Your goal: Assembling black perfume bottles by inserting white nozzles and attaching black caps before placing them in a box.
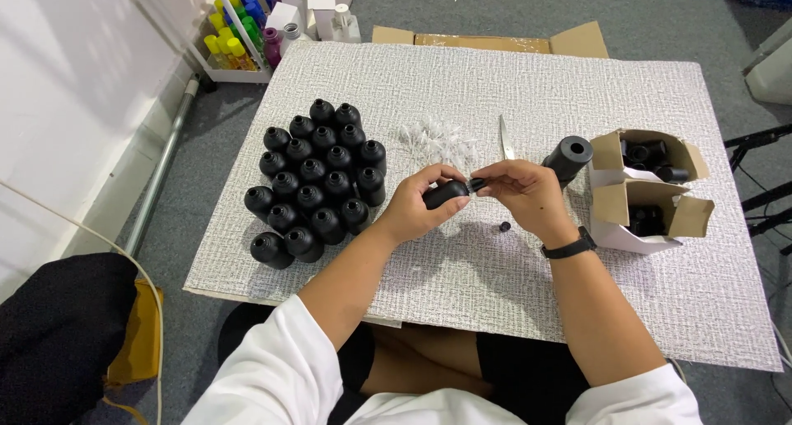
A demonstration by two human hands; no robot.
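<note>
Holding a black bottle (445,195) in left hand (415,208) grip, right hand (521,191) pinching its cap (477,184), bottle cluster (318,181) beside.

head cam, single view | looks steeply down & fwd from above person's lap | close on both hands (478,195) at ctr | white textured board (528,87) fills frame, far edge near top | floor at left & right

Home packing spot: floor mat (511,95) w/ black bottles (318,181).

Bare mat (462,268) before hands open; bottle cluster (318,181) blocks left, cardboard boxes (648,190) block right.
</note>
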